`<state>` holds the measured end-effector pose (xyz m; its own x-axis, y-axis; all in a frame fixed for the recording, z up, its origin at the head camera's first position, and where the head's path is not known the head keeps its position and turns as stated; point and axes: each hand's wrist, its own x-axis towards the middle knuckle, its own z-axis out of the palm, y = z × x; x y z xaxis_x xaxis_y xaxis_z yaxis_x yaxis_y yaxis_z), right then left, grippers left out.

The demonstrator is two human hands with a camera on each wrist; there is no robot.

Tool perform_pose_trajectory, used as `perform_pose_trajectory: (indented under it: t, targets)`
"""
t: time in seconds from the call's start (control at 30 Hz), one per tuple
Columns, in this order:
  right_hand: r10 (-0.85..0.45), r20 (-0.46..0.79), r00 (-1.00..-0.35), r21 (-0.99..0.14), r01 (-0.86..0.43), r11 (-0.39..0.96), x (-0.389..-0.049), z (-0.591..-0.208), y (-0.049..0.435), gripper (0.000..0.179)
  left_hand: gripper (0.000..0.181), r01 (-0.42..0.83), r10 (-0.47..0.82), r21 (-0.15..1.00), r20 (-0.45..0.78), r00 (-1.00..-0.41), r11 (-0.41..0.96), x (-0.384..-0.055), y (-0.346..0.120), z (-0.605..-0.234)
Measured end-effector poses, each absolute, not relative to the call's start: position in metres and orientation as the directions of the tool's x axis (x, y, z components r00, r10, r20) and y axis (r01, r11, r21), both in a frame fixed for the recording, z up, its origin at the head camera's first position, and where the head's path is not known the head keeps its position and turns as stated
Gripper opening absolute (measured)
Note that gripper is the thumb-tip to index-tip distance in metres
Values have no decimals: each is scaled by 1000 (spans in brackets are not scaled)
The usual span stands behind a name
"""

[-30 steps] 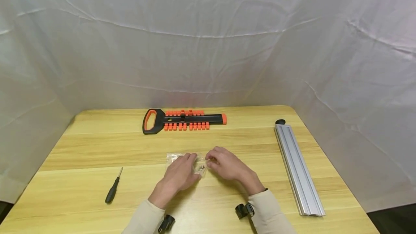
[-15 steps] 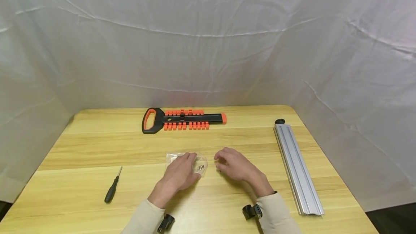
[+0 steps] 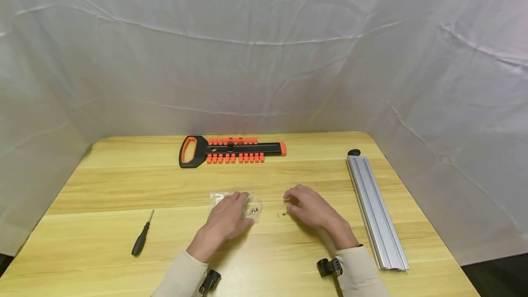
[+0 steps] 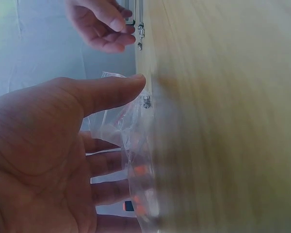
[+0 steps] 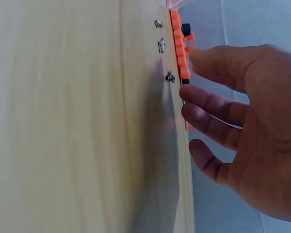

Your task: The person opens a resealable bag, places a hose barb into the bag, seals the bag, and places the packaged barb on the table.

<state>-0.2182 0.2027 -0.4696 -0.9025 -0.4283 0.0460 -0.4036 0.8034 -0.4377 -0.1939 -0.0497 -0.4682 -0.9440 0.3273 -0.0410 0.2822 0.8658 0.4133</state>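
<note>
A clear zip bag (image 3: 216, 198) lies flat near the table's front middle, with small metal screws (image 3: 254, 210) inside its right end. My left hand (image 3: 227, 217) rests over the bag; in the left wrist view its fingers are extended against the plastic and the thumb (image 4: 114, 92) is spread apart. To the right, my right hand (image 3: 311, 207) hovers just above the table with loosely bent fingers and nothing between them. Loose small metal pieces (image 3: 284, 214), apparently screws, lie by its fingertips. The right wrist view shows small metal screws (image 5: 162, 45) on the wood there.
At the back lies a black and orange tool rack (image 3: 243, 149) with a loop handle. A black screwdriver (image 3: 141, 239) is at the left. A long aluminium profile (image 3: 377, 212) lies along the right side, a black knob (image 3: 354, 152) at its far end. Grey cloth surrounds the table.
My right hand has moved right, away from the bag, and its fingers have let go of small metal screws, which now lie on the table. My left hand has stayed on the bag.
</note>
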Motion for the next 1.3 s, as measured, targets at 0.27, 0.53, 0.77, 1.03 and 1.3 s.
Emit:
perform_pose_trajectory:
  t: [0.27, 0.53, 0.77, 1.03, 1.3]
  targets:
    - [-392, 28, -919, -428, -365, 827, -219, -475, 216, 20, 66, 278, 327, 421, -48, -944, 863, -193, -50, -467]
    - [-370, -30, -929, -428, -322, 844, -219, -478, 225, 18, 65, 291, 332, 421, -25, -943, 859, -193, -50, -468]
    - [-361, -49, -931, -438, -305, 846, -219, -480, 233, 20, 64, 292, 328, 419, -15, -945, 860, -194, -50, -469]
    - [-383, -30, -923, -447, -330, 832, -219, -481, 229, 18, 64, 285, 322, 424, -16, -947, 860, -194, -52, -467]
    - [-418, -28, -908, -421, -369, 829, -221, -480, 211, 11, 65, 277, 321, 426, -33, -947, 861, -194, -51, -468]
